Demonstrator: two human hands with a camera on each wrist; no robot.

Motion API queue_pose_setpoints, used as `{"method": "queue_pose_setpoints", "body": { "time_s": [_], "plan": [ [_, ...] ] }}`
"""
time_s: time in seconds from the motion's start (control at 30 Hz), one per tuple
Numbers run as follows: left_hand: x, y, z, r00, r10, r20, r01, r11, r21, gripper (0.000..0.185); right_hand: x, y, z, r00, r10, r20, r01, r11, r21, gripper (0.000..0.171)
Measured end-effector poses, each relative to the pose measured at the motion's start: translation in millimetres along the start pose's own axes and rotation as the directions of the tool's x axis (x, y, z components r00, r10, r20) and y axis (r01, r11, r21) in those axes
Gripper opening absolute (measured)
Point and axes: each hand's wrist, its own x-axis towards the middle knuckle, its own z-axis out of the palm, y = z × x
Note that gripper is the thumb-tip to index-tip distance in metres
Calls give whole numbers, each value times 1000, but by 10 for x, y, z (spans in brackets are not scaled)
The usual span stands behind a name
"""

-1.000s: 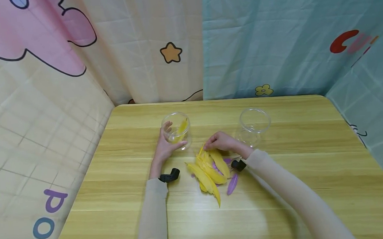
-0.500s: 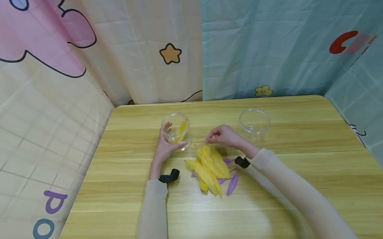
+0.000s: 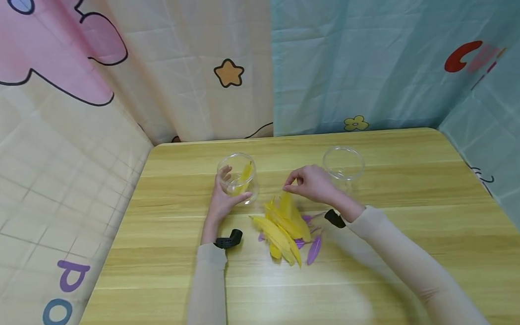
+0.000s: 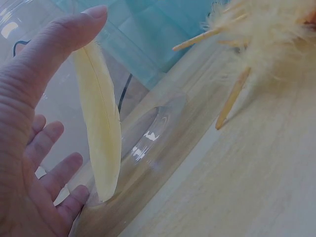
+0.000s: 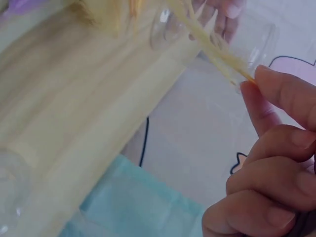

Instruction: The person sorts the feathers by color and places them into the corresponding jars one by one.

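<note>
My left hand [image 3: 231, 188] grips a clear jar [image 3: 238, 179] standing on the wooden table [image 3: 407, 233]; one yellow feather [image 4: 101, 128] leans inside it, seen through the wall beside my thumb [image 4: 54, 44]. My right hand [image 3: 290, 184] pinches the quill of another yellow feather [image 3: 285, 203], which hangs just above a pile of yellow feathers [image 3: 279, 233]. In the right wrist view the thin quill [image 5: 217, 49] runs from my fingertips [image 5: 276, 94] toward the jar. A few purple feathers [image 3: 314, 248] lie at the pile's right edge.
A second clear jar [image 3: 343, 165] stands empty just behind my right hand. Patterned curtains [image 3: 369, 51] close off the back and both sides of the table. Bare wood stretches in front of the feathers.
My right hand has risen from the pile with a yellow feather pinched by its quill. The left hand and its jar have stayed in place.
</note>
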Motion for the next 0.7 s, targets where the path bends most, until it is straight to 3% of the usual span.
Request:
{"method": "queue_pose_setpoints", "body": {
  "time_s": [0.17, 0.33, 0.53, 0.7],
  "plan": [
    [-3, 11, 8, 1000, 4, -5, -4, 1000, 4, 100, -19, -60, -149, 997, -16, -72, 7, 993, -120, 13],
    [7, 3, -1, 1000, 14, -1, -14, 1000, 1, 100, 22, -97, -289, 989, -18, -150, -6, 987, -159, 16],
    [5, -1, -6, 1000, 7, 3, -7, 1000, -6, 100, 117, -172, -427, 972, 14, -234, -24, 999, -42, 19],
    [7, -7, 1, 1000, 12, 8, -12, 1000, -6, 100, 240, -257, -481, 947, 24, -321, 7, 995, 97, 23]
  ]
}}
